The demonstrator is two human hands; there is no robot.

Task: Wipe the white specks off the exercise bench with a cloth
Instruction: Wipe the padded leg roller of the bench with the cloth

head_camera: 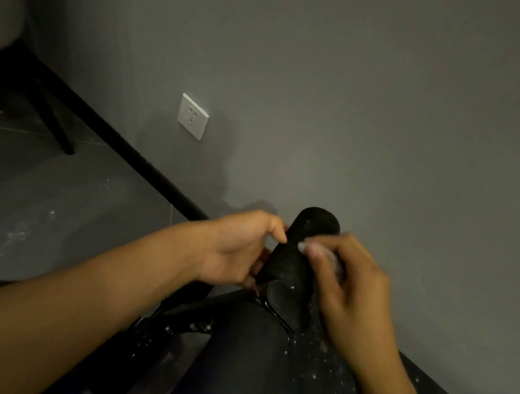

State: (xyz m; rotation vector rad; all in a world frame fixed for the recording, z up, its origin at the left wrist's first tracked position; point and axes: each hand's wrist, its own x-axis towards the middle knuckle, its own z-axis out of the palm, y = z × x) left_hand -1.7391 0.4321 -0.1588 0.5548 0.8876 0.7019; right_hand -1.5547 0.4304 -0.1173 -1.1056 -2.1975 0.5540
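The black exercise bench (315, 377) fills the lower middle, its pad dotted with white specks. A black foam roller (294, 253) stands up from its far end near the wall. My left hand (241, 251) grips the roller's left side, fingers curled behind it. My right hand (351, 286) holds a small pale cloth (310, 248) bunched in its fingers and presses it against the roller's right side. The cloth is blurred and mostly hidden by the fingers.
A grey wall (354, 110) stands close behind the roller, with a white socket (193, 116) and black skirting (130, 151). A black chair leg (56, 125) stands on the dusty grey floor (47, 209) at the left.
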